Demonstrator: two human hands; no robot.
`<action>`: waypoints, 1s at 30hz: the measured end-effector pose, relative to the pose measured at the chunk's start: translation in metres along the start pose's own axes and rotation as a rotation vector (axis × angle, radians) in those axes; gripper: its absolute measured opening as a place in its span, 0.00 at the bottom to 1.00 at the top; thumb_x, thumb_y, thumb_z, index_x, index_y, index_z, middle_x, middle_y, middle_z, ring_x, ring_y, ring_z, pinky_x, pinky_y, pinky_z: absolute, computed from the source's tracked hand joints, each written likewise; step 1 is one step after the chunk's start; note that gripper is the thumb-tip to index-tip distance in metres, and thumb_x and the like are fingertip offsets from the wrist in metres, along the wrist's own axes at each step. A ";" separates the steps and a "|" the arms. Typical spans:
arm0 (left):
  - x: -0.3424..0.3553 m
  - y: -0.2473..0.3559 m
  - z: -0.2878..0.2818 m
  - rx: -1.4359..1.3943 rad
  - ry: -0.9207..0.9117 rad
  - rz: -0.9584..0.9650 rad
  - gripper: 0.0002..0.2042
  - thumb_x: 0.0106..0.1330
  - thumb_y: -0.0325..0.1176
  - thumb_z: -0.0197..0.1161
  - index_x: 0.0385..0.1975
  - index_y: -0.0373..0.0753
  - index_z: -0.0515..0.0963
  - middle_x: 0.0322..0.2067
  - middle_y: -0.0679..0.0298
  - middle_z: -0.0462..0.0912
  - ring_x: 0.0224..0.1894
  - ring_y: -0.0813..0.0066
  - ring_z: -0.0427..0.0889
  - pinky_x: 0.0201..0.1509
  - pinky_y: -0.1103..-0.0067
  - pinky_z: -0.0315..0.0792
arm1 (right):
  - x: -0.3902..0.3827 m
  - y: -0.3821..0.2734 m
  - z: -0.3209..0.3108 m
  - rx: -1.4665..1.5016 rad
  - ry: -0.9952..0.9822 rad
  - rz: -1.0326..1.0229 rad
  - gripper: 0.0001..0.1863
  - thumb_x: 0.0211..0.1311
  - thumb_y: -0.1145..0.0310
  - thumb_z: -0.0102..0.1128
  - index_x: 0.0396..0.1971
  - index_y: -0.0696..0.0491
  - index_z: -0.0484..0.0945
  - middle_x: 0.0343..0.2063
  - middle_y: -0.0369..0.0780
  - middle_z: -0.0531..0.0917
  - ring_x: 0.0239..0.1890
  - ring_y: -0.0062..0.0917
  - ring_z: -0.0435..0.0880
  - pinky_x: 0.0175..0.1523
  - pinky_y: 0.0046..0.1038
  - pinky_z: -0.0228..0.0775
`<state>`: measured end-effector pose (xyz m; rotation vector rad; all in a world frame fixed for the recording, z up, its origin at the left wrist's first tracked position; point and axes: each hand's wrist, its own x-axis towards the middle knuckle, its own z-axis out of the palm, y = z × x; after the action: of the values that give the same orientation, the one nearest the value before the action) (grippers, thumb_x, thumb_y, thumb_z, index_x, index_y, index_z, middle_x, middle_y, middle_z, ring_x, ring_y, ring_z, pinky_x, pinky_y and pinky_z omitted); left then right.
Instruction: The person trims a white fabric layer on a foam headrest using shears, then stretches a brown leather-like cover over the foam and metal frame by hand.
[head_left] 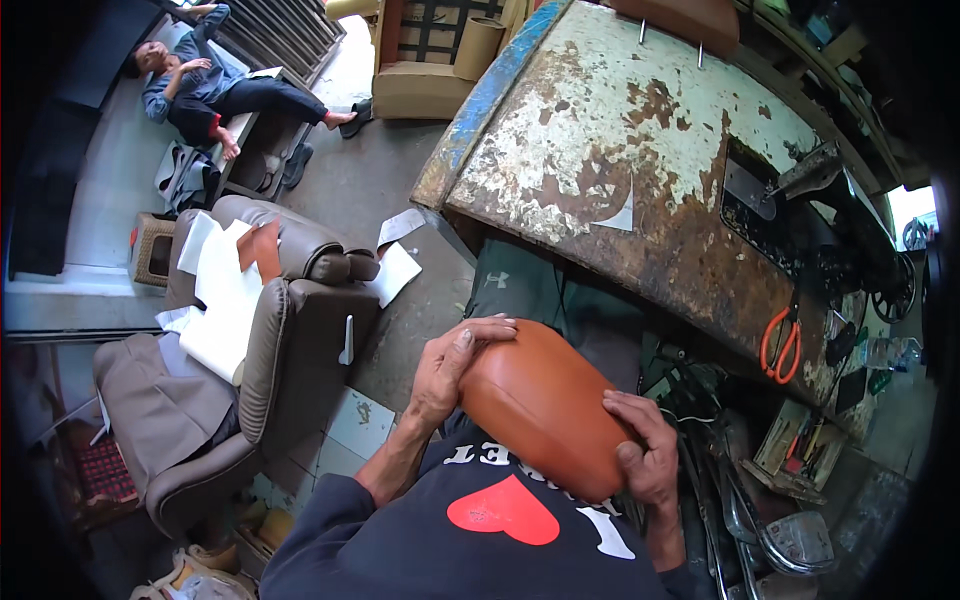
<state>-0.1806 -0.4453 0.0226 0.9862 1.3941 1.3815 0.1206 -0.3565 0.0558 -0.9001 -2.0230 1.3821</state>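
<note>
A tan leather headrest (540, 400) rests against my body, held between my two hands. My left hand (448, 368) grips its upper left end, fingers laid over the edge. My right hand (648, 448) clasps the lower right end, thumb and fingers pressed to the leather. The underside of the headrest is hidden. A second brown headrest (685, 22) with two metal posts lies at the far edge of the worn worktable (560, 150).
At the right of the table stands a black sewing machine (845, 200), with orange-handled scissors (780, 345) near the front edge. A grey armchair (265, 345) at left bears white sheets (225, 300). Another person (200, 85) sits far left. A tool box (795, 450) stands lower right.
</note>
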 end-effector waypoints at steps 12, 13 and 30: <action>0.005 -0.023 -0.006 -0.177 -0.020 0.300 0.22 0.75 0.41 0.51 0.40 0.26 0.85 0.47 0.45 0.87 0.62 0.44 0.79 0.71 0.55 0.66 | 0.054 -0.001 0.009 -0.100 -0.276 0.628 0.29 0.76 0.45 0.54 0.58 0.56 0.80 0.48 0.51 0.87 0.55 0.46 0.85 0.60 0.41 0.74; 0.000 -0.020 -0.011 -0.125 0.014 0.318 0.22 0.74 0.43 0.53 0.39 0.27 0.85 0.45 0.45 0.87 0.62 0.43 0.78 0.71 0.53 0.66 | 0.058 -0.001 0.014 -0.095 -0.272 0.639 0.29 0.76 0.45 0.54 0.58 0.56 0.80 0.48 0.51 0.87 0.55 0.46 0.85 0.60 0.41 0.74; 0.083 0.004 0.031 0.971 -0.151 0.086 0.15 0.73 0.41 0.62 0.44 0.36 0.86 0.35 0.53 0.79 0.40 0.53 0.75 0.48 0.64 0.71 | 0.084 0.074 0.010 -0.142 -0.353 0.486 0.35 0.73 0.37 0.54 0.59 0.55 0.82 0.54 0.53 0.83 0.57 0.47 0.83 0.62 0.39 0.74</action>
<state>-0.1731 -0.3573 0.0224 1.7261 1.9489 0.6038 0.0764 -0.2791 -0.0127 -1.3583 -2.2805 1.7721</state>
